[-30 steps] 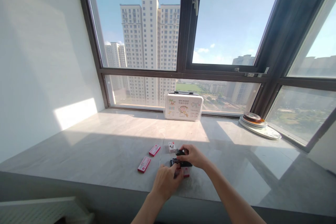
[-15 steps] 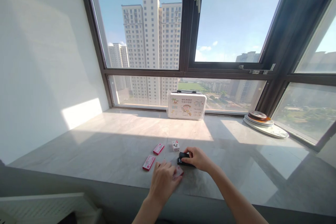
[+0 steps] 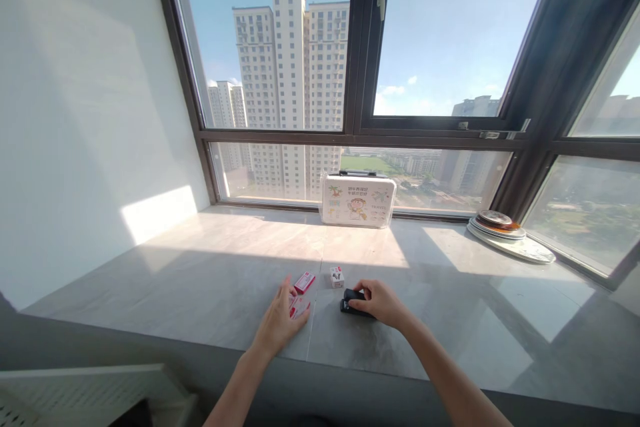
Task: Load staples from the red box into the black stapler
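Observation:
My left hand (image 3: 276,325) is curved around a small red-and-white box (image 3: 301,307), with the thumb on its near side and the fingers across the far side. The fingers partly cover what looks like a second such box beside it. Just beyond lies another red-and-white box (image 3: 305,282), flat on the sill. My right hand (image 3: 383,303) grips a black stapler (image 3: 354,305) resting on the sill, fingers over its top. A small white box with a dark picture (image 3: 337,277) stands behind the stapler's left end.
A white printed case (image 3: 358,201) leans against the window at the back of the marble sill (image 3: 200,287). Stacked plates (image 3: 510,240) sit in the right corner. The sill's front edge runs close below my hands. A white perforated object (image 3: 85,393) is at lower left.
My left hand has moved left with the red-and-white box, from near the stapler to beside the other boxes. My right hand stays on the stapler. The view has shifted slightly.

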A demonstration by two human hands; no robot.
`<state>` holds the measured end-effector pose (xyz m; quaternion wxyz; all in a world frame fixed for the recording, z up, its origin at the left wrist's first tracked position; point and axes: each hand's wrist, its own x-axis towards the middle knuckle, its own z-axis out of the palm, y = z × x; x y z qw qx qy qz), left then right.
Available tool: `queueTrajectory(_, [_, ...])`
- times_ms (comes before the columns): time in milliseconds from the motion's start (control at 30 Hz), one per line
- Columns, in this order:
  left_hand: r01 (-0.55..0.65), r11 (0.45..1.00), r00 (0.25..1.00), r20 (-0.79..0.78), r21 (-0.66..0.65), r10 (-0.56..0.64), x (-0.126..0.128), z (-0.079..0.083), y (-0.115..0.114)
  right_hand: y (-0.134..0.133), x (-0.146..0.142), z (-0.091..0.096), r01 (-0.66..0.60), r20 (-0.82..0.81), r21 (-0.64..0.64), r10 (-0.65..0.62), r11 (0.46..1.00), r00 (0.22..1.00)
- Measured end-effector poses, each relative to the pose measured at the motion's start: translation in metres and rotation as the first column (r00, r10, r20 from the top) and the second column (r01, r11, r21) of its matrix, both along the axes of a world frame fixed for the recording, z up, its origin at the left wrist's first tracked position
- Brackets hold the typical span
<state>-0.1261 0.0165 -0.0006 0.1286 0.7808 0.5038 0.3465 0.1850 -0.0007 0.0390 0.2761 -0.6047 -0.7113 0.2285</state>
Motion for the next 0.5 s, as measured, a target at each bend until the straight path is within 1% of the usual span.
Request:
queueTrajectory(67, [0.040,0.999,0.999,-0.009,-0.033,-0.040,0.001,-0.003,0.004,-0.001,0.000,0.001,-0.002,-0.003,0.003,0.002,1.000,1.000])
queueTrajectory(300, [0.107,0.994,0.976,-0.194,0.016,-0.101,0.020,-0.005,0.018,-0.011,-0.001,0.008,0.000,-0.025,0.030,0.001,1.000,1.000])
queueTrajectory(400, [0.105,0.992,0.968,-0.234,0.068,-0.087,0.034,-0.005,0.018,-0.019,0.003,0.007,0.018,-0.050,0.042,-0.016,0.999,0.999])
queueTrajectory(500, [0.087,0.991,0.972,-0.225,0.106,-0.061,0.053,-0.004,0.014,-0.027,0.009,0.000,0.070,-0.104,0.046,-0.065,0.996,0.992])
